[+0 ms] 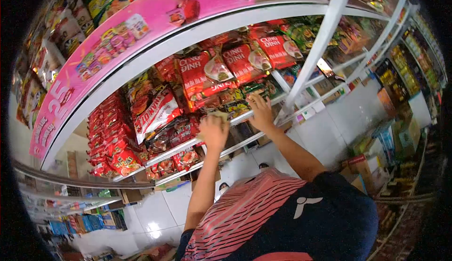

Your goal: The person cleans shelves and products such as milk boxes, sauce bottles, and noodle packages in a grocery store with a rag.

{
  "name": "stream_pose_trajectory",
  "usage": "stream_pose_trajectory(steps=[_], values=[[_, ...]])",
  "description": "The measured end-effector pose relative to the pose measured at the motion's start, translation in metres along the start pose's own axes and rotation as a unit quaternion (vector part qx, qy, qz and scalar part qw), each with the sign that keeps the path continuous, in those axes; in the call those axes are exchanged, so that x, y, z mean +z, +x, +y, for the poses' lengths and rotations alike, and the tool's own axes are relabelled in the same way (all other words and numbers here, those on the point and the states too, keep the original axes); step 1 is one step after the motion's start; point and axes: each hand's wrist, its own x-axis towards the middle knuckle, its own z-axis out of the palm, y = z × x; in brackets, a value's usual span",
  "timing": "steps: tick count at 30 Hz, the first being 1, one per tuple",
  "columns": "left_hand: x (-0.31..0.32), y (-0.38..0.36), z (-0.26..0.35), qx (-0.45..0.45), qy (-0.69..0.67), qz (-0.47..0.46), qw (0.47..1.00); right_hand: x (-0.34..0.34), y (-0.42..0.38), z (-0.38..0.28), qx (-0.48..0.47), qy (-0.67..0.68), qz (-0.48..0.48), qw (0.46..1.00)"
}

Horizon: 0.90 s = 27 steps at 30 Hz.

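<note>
My left hand (215, 133) is closed on a crumpled yellowish cloth (219, 115) at the front edge of the shelf (242, 118). To its right, my right hand (260, 112) has its fingers apart at small dark green and brown packets (237, 106); whether it presses on them is hard to tell. Just behind both hands stand red noodle packets marked "Cung Đình" (202, 75). Left of my left hand lie dark red packets (178, 134) and a large red and white bag (159, 112).
Rows of small red packets (109, 134) fill the shelf's left end. A white upright post (316, 49) rises right of my right hand. Above runs a pink banner (155, 20). Boxes (372, 167) and stocked shelves (405, 72) line the right, beyond the tiled floor (329, 122).
</note>
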Motion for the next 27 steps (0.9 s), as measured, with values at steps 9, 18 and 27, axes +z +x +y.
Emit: stream_pose_trajectory(steps=[9, 18, 27], values=[[-0.024, -0.049, -0.072, 0.099, 0.026, -0.058, 0.993, 0.013, -0.004, -0.002, 0.005, 0.001, 0.069, 0.998], [-0.045, -0.094, -0.123, -0.086, 0.097, 0.072, 0.989, -0.002, -0.006, 0.005, -0.001, 0.073, 0.023, 0.997], [0.032, 0.002, 0.030, 0.035, -0.010, 0.001, 0.999, -0.035, -0.010, 0.057, 0.065, 0.491, -0.071, 0.866]])
